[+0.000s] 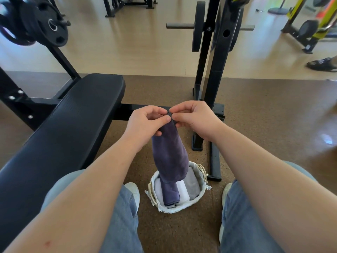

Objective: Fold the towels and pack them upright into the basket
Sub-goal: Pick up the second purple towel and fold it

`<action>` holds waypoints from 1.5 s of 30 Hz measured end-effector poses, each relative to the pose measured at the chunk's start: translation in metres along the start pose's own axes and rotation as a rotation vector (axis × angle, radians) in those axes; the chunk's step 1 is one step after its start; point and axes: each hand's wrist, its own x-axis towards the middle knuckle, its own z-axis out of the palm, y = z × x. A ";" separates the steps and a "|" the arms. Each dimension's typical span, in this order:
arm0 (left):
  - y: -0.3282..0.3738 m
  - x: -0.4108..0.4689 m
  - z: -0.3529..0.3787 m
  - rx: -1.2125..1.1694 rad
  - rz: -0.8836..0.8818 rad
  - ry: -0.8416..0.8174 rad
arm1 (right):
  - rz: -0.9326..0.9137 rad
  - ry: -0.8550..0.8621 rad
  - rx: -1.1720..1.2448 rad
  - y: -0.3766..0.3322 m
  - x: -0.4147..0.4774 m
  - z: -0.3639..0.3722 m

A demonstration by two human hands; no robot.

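A dark purple towel (169,154) hangs down from its top corner, pinched between my left hand (145,123) and my right hand (197,119), which meet fingertip to fingertip. Its lower end dangles over a small round basket (197,198) with a white liner on the floor between my feet. Inside the basket stand folded towels: a white one (158,189), a purple one (170,195), another white one (182,191) and a grey one (192,183).
A black padded bench (63,134) runs along my left. A black rack upright with a weight plate (211,70) stands just beyond the basket. Weight plates (34,24) hang at the upper left. Another person's sandalled foot (322,63) is at the far right.
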 end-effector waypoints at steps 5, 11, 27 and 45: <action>0.001 -0.002 -0.003 0.019 0.016 -0.040 | -0.012 -0.031 0.049 0.000 0.000 0.000; 0.000 -0.003 -0.001 0.064 0.018 -0.063 | -0.031 -0.043 -0.064 -0.001 -0.002 0.000; -0.004 -0.002 0.003 0.283 -0.044 -0.172 | -0.024 -0.115 -0.251 -0.006 -0.005 -0.009; -0.003 -0.004 0.002 0.375 -0.079 -0.194 | -0.048 -0.086 -0.470 -0.006 -0.003 -0.008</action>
